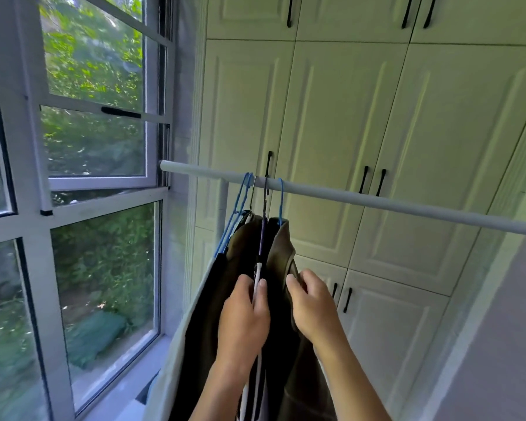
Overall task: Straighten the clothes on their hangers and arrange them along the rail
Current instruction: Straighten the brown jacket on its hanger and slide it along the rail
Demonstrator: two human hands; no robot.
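So, window point(94, 141): white frame, just past the rail's point(377, 202) left end; greenery outside.
cabinet doors point(346, 132): white panelled, black handles, behind the rail along its whole run.
in the way: all the hooks are bunched at the rail's window end, with the garments below pressed together.
blue hangers point(243, 192): hooked on the rail, window side of the bunch; one more blue hook on the other side.
dark hanger point(265, 196): hooked between the blue ones.
dark garment point(207, 299): hangs under the rail, nearest the window.
olive garment point(283, 253): under the rail, on the bunch's other side.
white strip point(258, 278): runs down from below the dark hanger; can't tell if it is trim or a hanger part.
left hand point(243, 317): below the rail, thumb and fingers pinching the white strip.
right hand point(310, 302): just beside the left, away from the window end, fingers curled round the olive garment's edge.
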